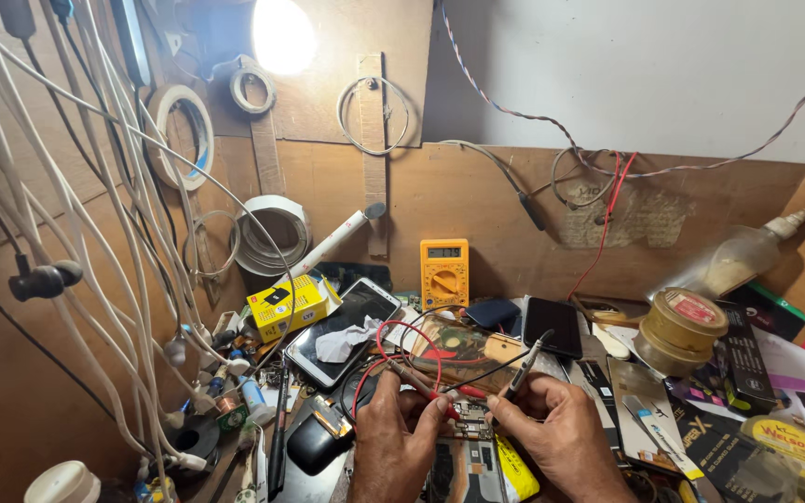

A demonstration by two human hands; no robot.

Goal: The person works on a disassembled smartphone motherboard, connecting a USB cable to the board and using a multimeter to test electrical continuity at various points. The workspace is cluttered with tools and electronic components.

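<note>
My left hand (395, 438) pinches a red test probe (421, 387), its tip pointing at a small circuit board (466, 430) between my hands. The black test probe (525, 368) is in my right hand (561, 438), angled down toward the same board. Red and black leads loop back over the bench toward a yellow multimeter (443, 270) leaning upright against the back board. Below the board lies an opened phone body (472, 470) with a yellow-edged part.
A white phone (345, 331) with crumpled tissue lies left of centre, a black phone (552, 326) right of centre. A yellow box (283, 305), tape rolls (272, 233), hanging white cables (114, 233), round tins (682, 331) and packets crowd the bench. A bright lamp (281, 35) shines above.
</note>
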